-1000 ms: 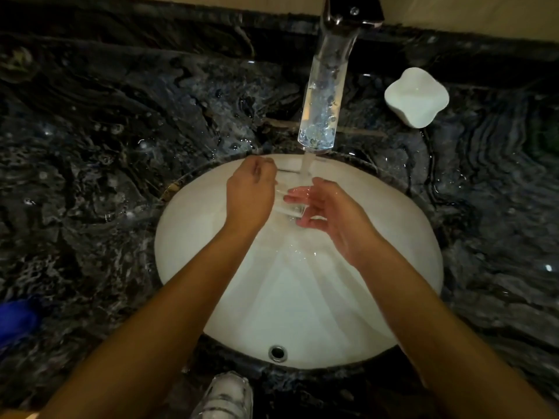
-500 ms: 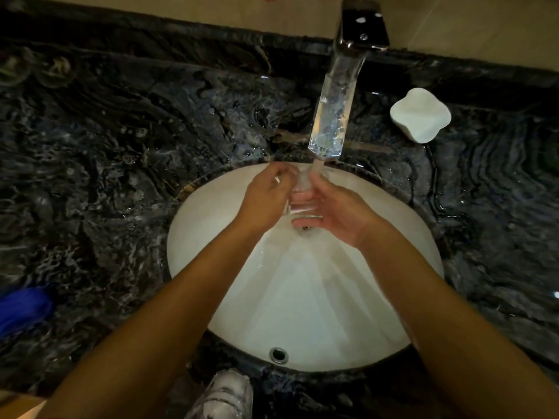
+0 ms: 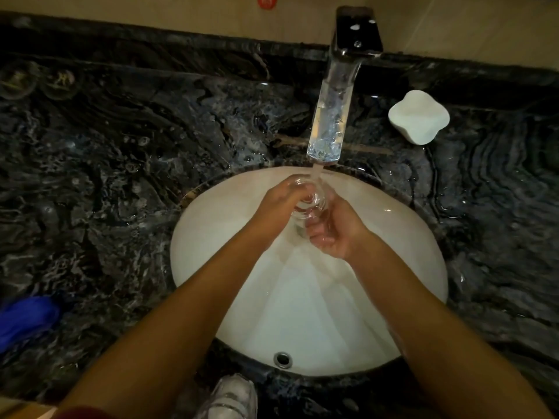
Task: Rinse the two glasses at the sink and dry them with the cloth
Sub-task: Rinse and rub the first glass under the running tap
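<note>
A clear glass (image 3: 311, 201) is held under the running stream from the tap (image 3: 332, 116), over the white sink (image 3: 378, 328). My left hand (image 3: 279, 204) grips the glass from the left. My right hand (image 3: 335, 231) cups it from the right and below, fingers curled on its side. Water falls past the glass's rim. A second glass (image 3: 18, 80) shows faintly at the far left back of the counter. A blue cloth (image 3: 27, 319) lies on the counter at the left edge.
The sink sits in a wet, dark marble counter (image 3: 121, 176). A white soap dish (image 3: 419, 120) stands right of the tap. A white shoe (image 3: 230, 397) shows below the counter's front edge. The overflow hole (image 3: 282, 359) is at the basin's near side.
Both hands have closed in around the glass beneath the stream and turned it; the right hand has slid lower on it. The view has tilted up a little.
</note>
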`<state>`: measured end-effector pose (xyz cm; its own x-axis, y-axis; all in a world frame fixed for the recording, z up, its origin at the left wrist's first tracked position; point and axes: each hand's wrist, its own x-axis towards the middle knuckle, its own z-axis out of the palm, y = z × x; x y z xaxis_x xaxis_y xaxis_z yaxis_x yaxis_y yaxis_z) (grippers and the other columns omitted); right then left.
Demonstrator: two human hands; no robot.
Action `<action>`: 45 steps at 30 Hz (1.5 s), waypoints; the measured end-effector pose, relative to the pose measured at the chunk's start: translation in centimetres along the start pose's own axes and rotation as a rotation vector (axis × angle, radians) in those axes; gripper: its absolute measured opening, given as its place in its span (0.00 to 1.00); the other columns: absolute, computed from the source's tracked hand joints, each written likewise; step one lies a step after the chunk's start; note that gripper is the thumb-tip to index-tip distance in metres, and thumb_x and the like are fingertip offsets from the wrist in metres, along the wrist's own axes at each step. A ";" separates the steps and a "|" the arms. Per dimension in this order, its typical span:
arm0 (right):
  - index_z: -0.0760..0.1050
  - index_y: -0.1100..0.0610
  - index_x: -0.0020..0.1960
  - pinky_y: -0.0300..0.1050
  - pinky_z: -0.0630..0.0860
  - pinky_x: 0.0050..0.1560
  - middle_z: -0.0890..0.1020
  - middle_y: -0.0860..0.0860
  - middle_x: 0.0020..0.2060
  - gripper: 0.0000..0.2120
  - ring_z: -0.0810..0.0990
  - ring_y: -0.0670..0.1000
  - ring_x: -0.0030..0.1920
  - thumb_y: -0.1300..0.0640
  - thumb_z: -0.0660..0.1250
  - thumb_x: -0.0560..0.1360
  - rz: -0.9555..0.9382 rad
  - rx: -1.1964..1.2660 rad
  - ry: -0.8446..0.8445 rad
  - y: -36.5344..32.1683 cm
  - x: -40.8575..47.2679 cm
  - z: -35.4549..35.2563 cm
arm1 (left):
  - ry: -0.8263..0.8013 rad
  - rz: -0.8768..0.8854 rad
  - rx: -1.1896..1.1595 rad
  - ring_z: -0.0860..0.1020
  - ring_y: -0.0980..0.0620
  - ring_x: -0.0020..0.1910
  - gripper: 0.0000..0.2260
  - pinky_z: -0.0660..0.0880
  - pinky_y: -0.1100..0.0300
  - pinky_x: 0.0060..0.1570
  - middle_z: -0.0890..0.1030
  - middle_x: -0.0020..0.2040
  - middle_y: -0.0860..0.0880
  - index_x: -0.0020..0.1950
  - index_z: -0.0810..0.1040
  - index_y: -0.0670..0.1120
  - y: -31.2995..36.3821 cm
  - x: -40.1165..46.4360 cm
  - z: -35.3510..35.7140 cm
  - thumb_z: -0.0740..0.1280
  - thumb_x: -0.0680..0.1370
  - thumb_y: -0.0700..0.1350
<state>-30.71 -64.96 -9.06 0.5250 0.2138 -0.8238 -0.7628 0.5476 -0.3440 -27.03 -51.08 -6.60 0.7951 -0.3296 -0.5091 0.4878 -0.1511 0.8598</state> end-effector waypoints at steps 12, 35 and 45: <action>0.68 0.34 0.59 0.39 0.75 0.56 0.77 0.36 0.57 0.10 0.78 0.34 0.55 0.39 0.64 0.80 -0.635 -0.765 0.183 1.8 -3.4 2.4 | 0.212 -0.288 -0.176 0.84 0.45 0.51 0.20 0.79 0.48 0.57 0.87 0.49 0.46 0.52 0.82 0.52 0.9 0.4 1.7 0.55 0.84 0.62; 0.78 0.61 0.52 0.35 0.56 0.22 0.81 0.65 0.37 0.39 0.75 0.53 0.20 0.25 0.50 0.77 -0.023 -0.237 -0.181 0.2 -3.4 1.4 | -0.116 -0.074 -0.190 0.83 0.44 0.59 0.17 0.77 0.48 0.63 0.83 0.62 0.42 0.67 0.81 0.45 0.1 0.5 -0.7 0.71 0.78 0.46; 0.79 0.57 0.61 0.51 0.83 0.42 0.83 0.55 0.52 0.17 0.85 0.60 0.44 0.46 0.68 0.79 -0.227 -0.151 0.113 -0.7 -2.6 2.3 | 0.339 0.084 0.021 0.83 0.48 0.48 0.07 0.80 0.50 0.52 0.85 0.47 0.47 0.51 0.80 0.50 0.0 0.7 0.4 0.63 0.83 0.48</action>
<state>-30.72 -63.98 -5.60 0.6495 0.0033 -0.7603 -0.6827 0.4429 -0.5812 -26.58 -51.72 -6.92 0.9085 -0.0139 -0.4177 0.4106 -0.1568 0.8982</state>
